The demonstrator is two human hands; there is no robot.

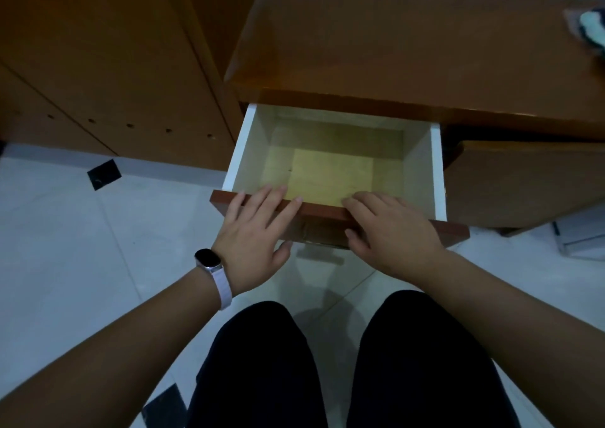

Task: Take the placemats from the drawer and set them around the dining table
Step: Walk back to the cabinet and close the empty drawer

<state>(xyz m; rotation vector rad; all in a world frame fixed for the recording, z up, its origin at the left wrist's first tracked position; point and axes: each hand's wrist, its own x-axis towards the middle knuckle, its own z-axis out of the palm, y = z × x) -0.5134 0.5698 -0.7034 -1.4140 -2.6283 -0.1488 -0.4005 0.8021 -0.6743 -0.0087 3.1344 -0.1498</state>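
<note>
Both hands, left hand (252, 231) and right hand (389, 231), lie flat, grip wide, on the pulled-out drawer (340, 213) front; cabinet (114, 67) stands left.

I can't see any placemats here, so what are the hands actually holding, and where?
No placemats: both the left hand and right hand rest on the top edge of the open drawer front panel.

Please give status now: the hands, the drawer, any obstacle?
Left hand and right hand flat on front edge of open drawer, holding nothing. No placemats visible inside. Nothing in the way.
</note>
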